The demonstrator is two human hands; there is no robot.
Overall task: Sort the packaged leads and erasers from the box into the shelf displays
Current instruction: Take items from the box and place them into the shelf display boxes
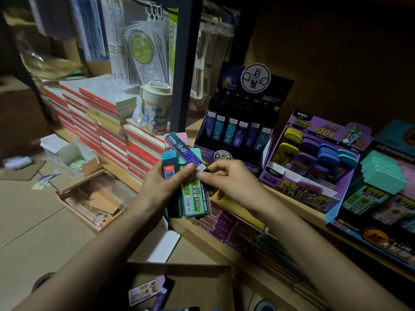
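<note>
A person's left hand (164, 187) grips a fanned bundle of lead packs (195, 196), flat, glossy plastic cases in green, blue and pink, held upright in front of a wooden shelf (298, 204). The right hand (226, 180) pinches the lower end of a slim purple pack (186, 151), printed with a star-chart pattern, between thumb and forefinger; the pack lies slanted across the top of the bundle. Just behind the hands stands a dark cardboard constellation display (254, 78) with rows of matching narrow packs upright in its tiers. Beside it, a purple display (318, 129) holds rounded yellow, violet and blue cases. Below the forearms, an open cardboard box (202, 286) contains more packs (144, 290). Red-edged notebooks (107, 122) are stacked to the left, near a lidded cup (155, 111).
</note>
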